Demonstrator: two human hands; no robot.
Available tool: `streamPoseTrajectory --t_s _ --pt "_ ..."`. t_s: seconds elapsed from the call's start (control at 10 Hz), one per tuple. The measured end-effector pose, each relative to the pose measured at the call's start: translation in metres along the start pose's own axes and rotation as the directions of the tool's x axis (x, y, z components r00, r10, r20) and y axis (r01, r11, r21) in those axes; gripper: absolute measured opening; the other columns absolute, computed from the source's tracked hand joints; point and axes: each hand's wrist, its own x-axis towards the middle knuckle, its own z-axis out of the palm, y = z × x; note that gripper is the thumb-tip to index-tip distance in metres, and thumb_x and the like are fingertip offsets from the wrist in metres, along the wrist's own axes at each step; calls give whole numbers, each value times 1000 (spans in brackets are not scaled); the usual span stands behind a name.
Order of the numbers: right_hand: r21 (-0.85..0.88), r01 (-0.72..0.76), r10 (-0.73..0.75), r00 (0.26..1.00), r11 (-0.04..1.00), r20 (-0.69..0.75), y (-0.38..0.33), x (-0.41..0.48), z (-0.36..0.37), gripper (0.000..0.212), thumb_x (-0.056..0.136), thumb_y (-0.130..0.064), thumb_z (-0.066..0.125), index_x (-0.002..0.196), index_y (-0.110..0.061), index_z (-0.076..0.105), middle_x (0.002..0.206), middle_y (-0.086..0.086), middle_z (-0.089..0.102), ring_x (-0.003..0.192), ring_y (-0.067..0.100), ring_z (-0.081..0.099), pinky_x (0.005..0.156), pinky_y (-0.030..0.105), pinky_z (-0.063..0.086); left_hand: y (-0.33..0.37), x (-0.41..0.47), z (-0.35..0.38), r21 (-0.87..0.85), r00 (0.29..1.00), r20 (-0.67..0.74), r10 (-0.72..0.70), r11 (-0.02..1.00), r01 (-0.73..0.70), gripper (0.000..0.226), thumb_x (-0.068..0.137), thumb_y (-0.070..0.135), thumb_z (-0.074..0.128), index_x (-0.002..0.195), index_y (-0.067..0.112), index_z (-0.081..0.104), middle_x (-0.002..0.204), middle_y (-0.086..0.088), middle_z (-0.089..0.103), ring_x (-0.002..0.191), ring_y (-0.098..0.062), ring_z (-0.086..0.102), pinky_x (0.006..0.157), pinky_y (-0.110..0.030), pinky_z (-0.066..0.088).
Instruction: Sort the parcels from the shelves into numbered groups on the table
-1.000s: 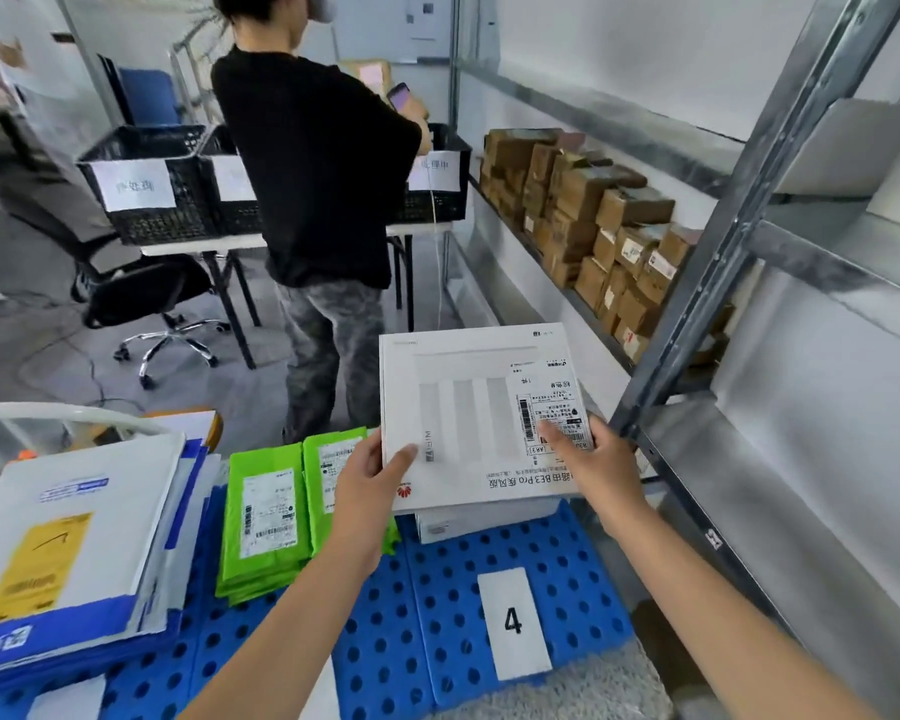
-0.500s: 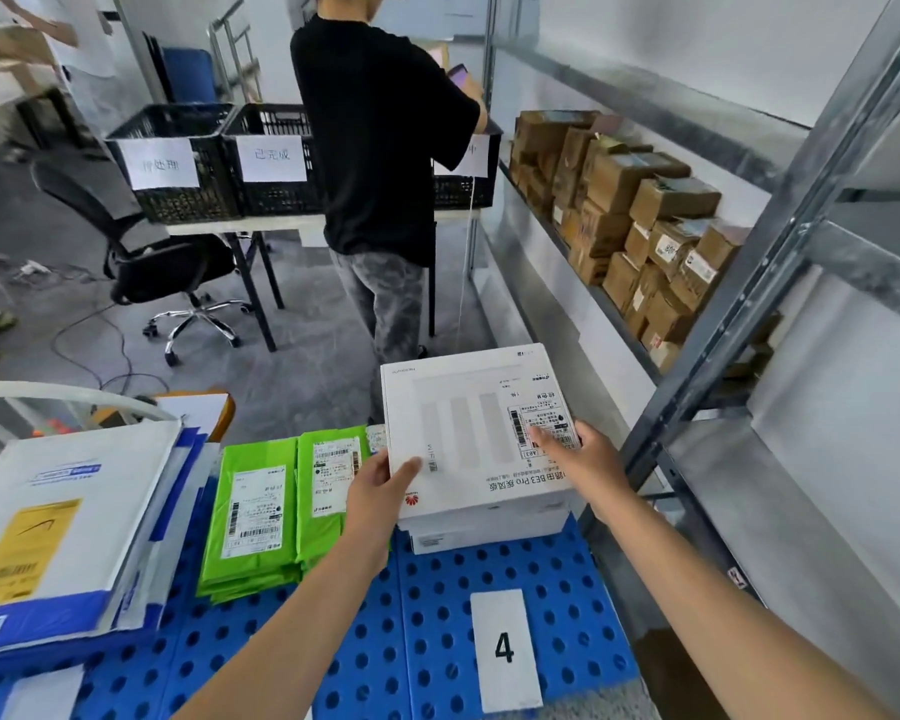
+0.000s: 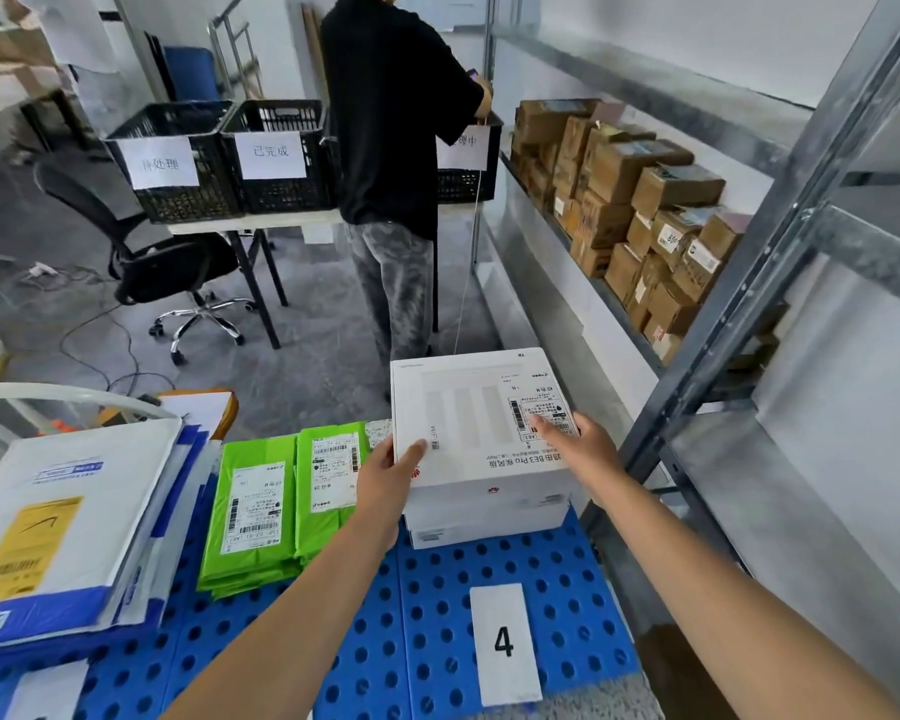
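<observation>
**White carton at group 4**

Blue perforated plastic table (image 3: 427, 605): bore all items. White flat cardboard carton (image 3: 476, 428): lay atop 1 second white box (image 3: 489, 524), beyond the white card numbered 4 (image 3: 505, 644). Left hand (image 3: 388, 478) clasped its left edge; right hand (image 3: 575, 446) gripped its right edge, fingers over the label. Green mailer bags (image 3: 287, 504): stacked just left.

White box (image 3: 481, 423) now down on stack.

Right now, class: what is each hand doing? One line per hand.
Left hand: closed on the left edge of the white router box.
Right hand: closed on the box's right edge, fingers over its shipping label.
</observation>
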Motion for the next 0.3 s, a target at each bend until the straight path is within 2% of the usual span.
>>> streamPoseTrajectory --t_s 0.1,0.2,0.3 --pt "-47 -16 16 1000 999 4 4 5 0 102 58 -88 56 135 -22 49 130 -4 60 117 20 58 97 43 51 2 0 -1 24 1000 13 8 1000 -8 18 91 29 63 108 24 65 100 6 69 88 -12 62 80 -32 51" --pt "-99 -19 23 999 995 33 6 9 -1 96 70 -79 56 141 -16 39 138 3 54 122 24 55 99 45 49 5 1 -4 97 999 24 36 995 -38 17 93 29 60 103 18 67 97 1 70 87 -17 62 80 -32 49" --pt "-218 17 -38 995 976 -90 -1 5 -2 77 88 -58 54 145 -11 30 144 8 46 127 26 51 102 44 46 15 -4 -13 284 995 42 89 954 -98 19 94 28 55 98 14 67 95 -3 70 88 -21 63 73 -32 47"
